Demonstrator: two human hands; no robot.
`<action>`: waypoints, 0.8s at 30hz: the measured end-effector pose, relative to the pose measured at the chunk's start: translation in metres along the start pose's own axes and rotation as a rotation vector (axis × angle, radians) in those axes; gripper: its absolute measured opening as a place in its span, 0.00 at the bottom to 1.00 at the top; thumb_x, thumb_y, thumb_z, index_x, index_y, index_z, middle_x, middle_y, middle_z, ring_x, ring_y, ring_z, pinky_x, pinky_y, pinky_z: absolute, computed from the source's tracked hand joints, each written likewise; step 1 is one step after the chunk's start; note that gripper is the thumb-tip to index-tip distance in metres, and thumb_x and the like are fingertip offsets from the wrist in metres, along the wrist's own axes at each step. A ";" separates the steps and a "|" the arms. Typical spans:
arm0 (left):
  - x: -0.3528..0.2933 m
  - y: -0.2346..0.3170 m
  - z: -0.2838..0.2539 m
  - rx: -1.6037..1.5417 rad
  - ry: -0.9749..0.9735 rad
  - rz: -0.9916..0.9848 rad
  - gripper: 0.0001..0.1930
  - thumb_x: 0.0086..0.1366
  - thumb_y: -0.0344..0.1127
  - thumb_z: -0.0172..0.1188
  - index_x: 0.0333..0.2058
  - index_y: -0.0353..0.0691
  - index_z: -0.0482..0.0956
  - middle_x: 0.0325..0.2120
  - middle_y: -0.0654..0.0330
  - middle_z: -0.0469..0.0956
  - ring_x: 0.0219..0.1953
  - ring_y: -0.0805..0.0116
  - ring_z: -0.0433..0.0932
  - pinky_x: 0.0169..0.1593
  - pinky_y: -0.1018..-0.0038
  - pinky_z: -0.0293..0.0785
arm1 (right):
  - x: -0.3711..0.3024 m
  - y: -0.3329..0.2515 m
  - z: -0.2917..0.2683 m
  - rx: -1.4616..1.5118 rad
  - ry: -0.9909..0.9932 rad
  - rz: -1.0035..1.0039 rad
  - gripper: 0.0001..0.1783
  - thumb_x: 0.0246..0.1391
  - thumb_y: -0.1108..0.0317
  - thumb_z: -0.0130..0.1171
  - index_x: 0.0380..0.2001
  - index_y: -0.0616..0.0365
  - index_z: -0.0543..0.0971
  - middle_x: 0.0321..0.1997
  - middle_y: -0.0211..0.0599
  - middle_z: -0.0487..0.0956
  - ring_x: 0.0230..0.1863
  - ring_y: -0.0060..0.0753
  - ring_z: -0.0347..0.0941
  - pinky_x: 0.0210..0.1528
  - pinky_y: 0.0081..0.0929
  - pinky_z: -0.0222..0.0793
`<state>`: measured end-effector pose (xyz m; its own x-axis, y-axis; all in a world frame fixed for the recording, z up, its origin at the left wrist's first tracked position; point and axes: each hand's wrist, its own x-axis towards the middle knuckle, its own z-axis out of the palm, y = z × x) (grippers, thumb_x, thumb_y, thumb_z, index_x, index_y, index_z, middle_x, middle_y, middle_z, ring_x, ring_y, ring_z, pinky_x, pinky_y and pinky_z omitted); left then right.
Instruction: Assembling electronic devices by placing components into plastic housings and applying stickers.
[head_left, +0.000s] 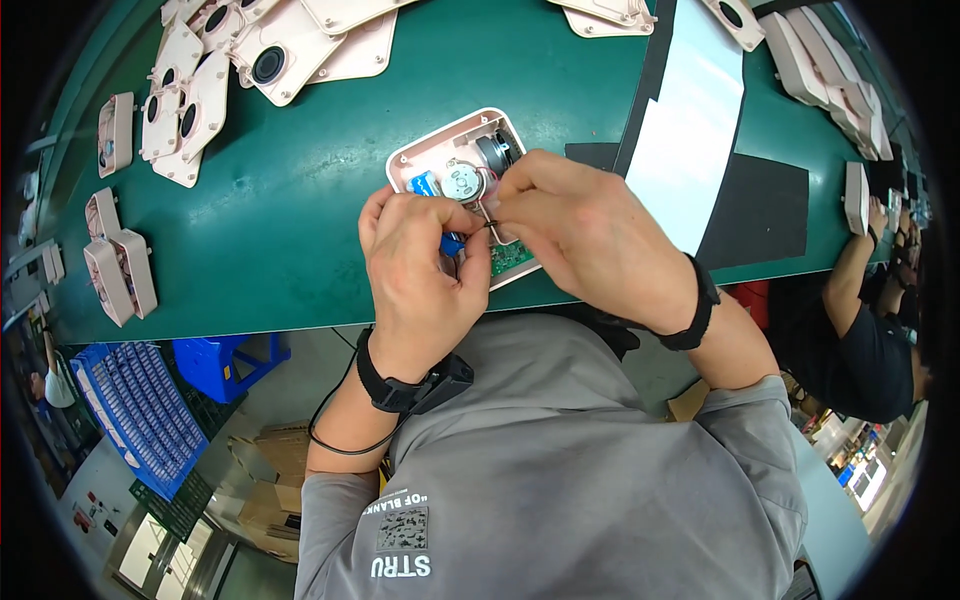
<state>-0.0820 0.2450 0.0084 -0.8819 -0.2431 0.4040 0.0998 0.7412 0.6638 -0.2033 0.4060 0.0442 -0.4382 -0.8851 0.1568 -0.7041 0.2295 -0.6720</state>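
Observation:
A pale pink plastic housing (440, 134) lies open on the green table, tilted, under both my hands. Inside it sit a round silver motor-like part (462, 182), a black round part (497, 152), a blue-wrapped part (424, 186) and a green circuit board (512, 260). My left hand (415, 275) reaches over the housing's left side, thumb and forefinger pinched together. My right hand (605, 235) comes from the right, also pinching. Between their fingertips run thin wires (490, 222) with a small dark section; my fingers partly hide them.
Pink panels with round black inserts (268, 65) are piled at the far left. More housings stand at the left edge (122, 270) and far right (810, 60). A white sheet (685, 120) and a black mat (760, 210) lie right. A co-worker (850, 320) sits at right.

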 end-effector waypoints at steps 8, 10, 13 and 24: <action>0.001 0.003 -0.003 0.004 -0.022 -0.022 0.16 0.54 0.21 0.70 0.38 0.42 0.76 0.32 0.63 0.80 0.38 0.57 0.79 0.61 0.57 0.69 | -0.003 -0.001 0.002 -0.026 0.064 0.033 0.09 0.55 0.79 0.67 0.40 0.65 0.85 0.40 0.42 0.81 0.37 0.45 0.81 0.38 0.38 0.78; -0.001 0.000 -0.011 -0.051 -0.072 -0.081 0.15 0.55 0.21 0.69 0.40 0.41 0.77 0.35 0.61 0.82 0.40 0.56 0.80 0.62 0.57 0.69 | -0.009 -0.003 0.000 0.093 0.254 0.000 0.09 0.56 0.79 0.66 0.41 0.65 0.85 0.41 0.43 0.81 0.36 0.45 0.80 0.37 0.37 0.77; -0.005 0.004 -0.026 -0.269 -0.021 -0.183 0.16 0.56 0.21 0.68 0.42 0.39 0.78 0.40 0.56 0.84 0.45 0.54 0.81 0.64 0.56 0.69 | -0.023 -0.018 -0.007 0.061 0.227 0.304 0.08 0.58 0.79 0.65 0.41 0.65 0.85 0.40 0.44 0.82 0.35 0.45 0.80 0.37 0.36 0.77; 0.029 -0.026 -0.052 -0.059 -0.342 0.147 0.51 0.52 0.29 0.74 0.73 0.35 0.56 0.72 0.38 0.62 0.75 0.35 0.59 0.74 0.53 0.61 | 0.003 0.006 -0.007 -0.073 0.227 0.183 0.07 0.63 0.78 0.60 0.42 0.67 0.84 0.36 0.47 0.83 0.34 0.46 0.81 0.37 0.32 0.75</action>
<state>-0.0864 0.1865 0.0359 -0.9580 0.0937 0.2710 0.2546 0.7128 0.6535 -0.2129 0.4078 0.0461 -0.6694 -0.7151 0.2013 -0.6365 0.4123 -0.6518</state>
